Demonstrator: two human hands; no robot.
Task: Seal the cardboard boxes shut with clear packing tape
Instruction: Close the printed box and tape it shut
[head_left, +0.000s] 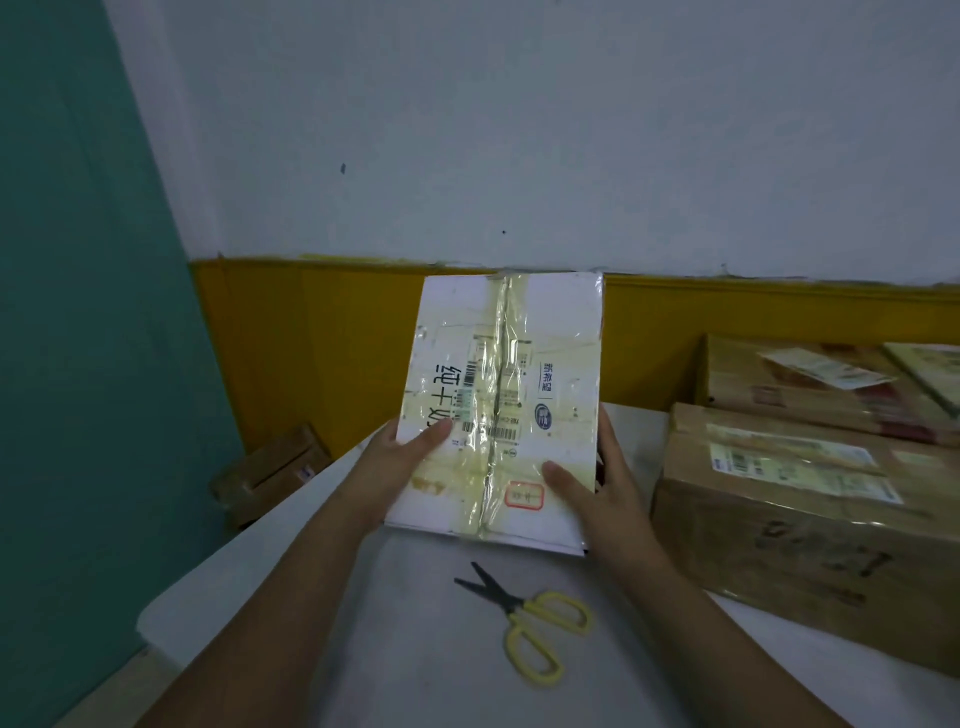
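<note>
White table (415, 649): one white box (498, 405), both hands gripping, left hand (400, 457), right hand (597, 483); scissors (524, 623) at 6 o'clock; two brown boxes (810, 499) at 3; print illegible.

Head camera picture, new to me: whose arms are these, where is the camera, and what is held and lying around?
There is no machine here. The single view comes from a wide-angle camera worn on a person's head, looking forward and down, so the two bare arms are the wearer's own.

Both hands hold a white cardboard box tilted up above a white table. The left hand grips its left edge, the right hand its right edge, thumbs on the face. Yellowed clear tape already runs down its middle seam, over shipping labels.

On the table lie yellow-handled scissors, slightly open, and two brown cardboard boxes at the right. Another brown box sits lower, beyond the table's left edge. No tape roll is visible.
</note>
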